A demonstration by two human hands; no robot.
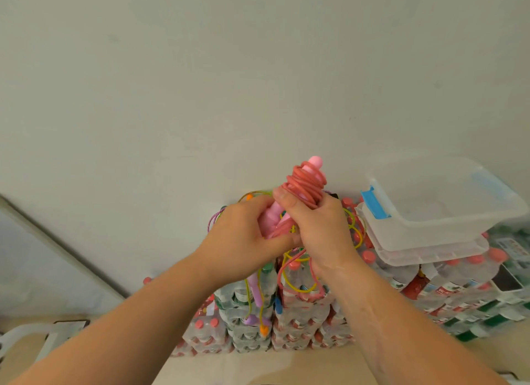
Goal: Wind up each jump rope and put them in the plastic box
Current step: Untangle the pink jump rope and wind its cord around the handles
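Bottle packs: shrink-wrapped packs of water bottles (pixel 301 321) with red caps are stacked against the pale wall (pixel 229 69) and serve as the work surface.
Plastic box: the clear plastic box (pixel 401 232) with blue latches (pixel 375 202) sits open on top of the packs, to the right of the hands and near them, apparently resting on its own lid.
Other ropes: a yellow cord (pixel 298 287), a purple handle (pixel 255 290) and an orange end (pixel 263 330) lie tangled over the packs and hang down their front.
In the way: that tangle lies directly under and behind the hands.
Pink jump rope: the pink jump rope (pixel 307 184) is held up in the air above the packs, its cord coiled many times round pale pink handles, one tip sticking out on top; a loose tail (pixel 286 267) dangles below.
Left hand: the left hand (pixel 243 241) grips the lower handle ends.
Right hand: the right hand (pixel 321 229) wraps the coil, thumb pressed on the cord.
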